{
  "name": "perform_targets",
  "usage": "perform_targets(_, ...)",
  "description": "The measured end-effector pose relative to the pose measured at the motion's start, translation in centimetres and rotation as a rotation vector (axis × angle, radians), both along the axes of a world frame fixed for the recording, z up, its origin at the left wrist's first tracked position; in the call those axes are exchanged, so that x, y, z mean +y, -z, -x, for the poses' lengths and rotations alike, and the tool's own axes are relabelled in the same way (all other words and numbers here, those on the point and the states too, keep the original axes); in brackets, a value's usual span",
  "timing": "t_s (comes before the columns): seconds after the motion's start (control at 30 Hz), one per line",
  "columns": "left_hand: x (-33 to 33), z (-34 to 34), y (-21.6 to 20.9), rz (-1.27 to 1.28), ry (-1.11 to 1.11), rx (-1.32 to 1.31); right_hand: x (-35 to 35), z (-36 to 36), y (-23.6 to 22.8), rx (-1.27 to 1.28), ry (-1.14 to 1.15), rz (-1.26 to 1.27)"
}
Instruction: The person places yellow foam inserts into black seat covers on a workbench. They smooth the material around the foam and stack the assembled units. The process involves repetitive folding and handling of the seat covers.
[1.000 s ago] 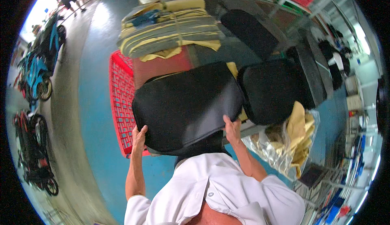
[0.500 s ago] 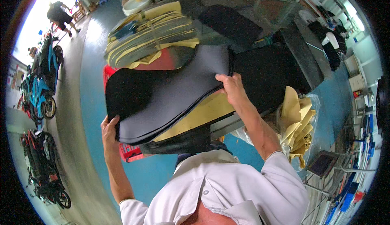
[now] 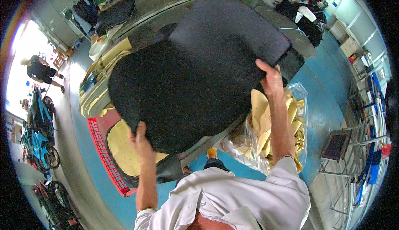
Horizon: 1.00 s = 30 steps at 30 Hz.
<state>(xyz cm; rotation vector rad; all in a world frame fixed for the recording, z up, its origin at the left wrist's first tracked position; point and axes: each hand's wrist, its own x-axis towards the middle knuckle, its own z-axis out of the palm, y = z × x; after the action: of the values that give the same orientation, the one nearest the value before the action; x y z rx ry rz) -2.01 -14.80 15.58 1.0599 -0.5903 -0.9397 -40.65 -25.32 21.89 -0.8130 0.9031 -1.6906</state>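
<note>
Both my hands hold a large black sheet [image 3: 187, 93] of flexible material with a curved outline, perhaps several layers thick. My left hand [image 3: 143, 145] grips its near left edge, thumb on top. At the right edge my right hand [image 3: 271, 78] pinches it, thumb on the upper face; the fingers beneath are mostly hidden. The sheet spans much of the dark worktable [image 3: 199, 140], covering what lies under it. Below its left end, a rounded yellow sheet [image 3: 120, 153] shows next to my left hand.
A red plastic crate [image 3: 104, 155] stands at the left, by a stack of yellow-edged sheets [image 3: 97, 82]. Right of the table, a clear plastic bag [image 3: 241, 145] holds crumpled yellow pieces [image 3: 262, 109]. Motorbikes [image 3: 39, 138] and a person [image 3: 41, 70] are farther left.
Both hands have swung the black sheet rightward and away, turning it over the table. The yellow sheet at the left is now uncovered, and the view has shifted.
</note>
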Motion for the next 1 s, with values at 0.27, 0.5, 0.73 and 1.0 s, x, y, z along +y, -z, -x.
perform_targets(0.27, -3.2, 11.8, 16.1, -0.171, 0.229, -0.156, -3.1, 16.9, 20.8, -0.086, -0.003, -0.505)
perform_targets(0.5, -3.0, 9.6, 16.3, -0.597, 0.473, -0.058, -2.9, 17.6, 29.9, -0.064, 0.161, -0.796)
perform_targets(0.73, -3.9, 11.6, 15.0, -0.566, 0.376, -0.079, -3.2, 18.9, 26.7, -0.137, 0.108, -0.729)
perform_targets(1.0, -3.5, 12.7, 13.9, -0.584, 0.356, -0.084, -4.5, 20.0, 28.0, 0.082, 0.226, -0.766)
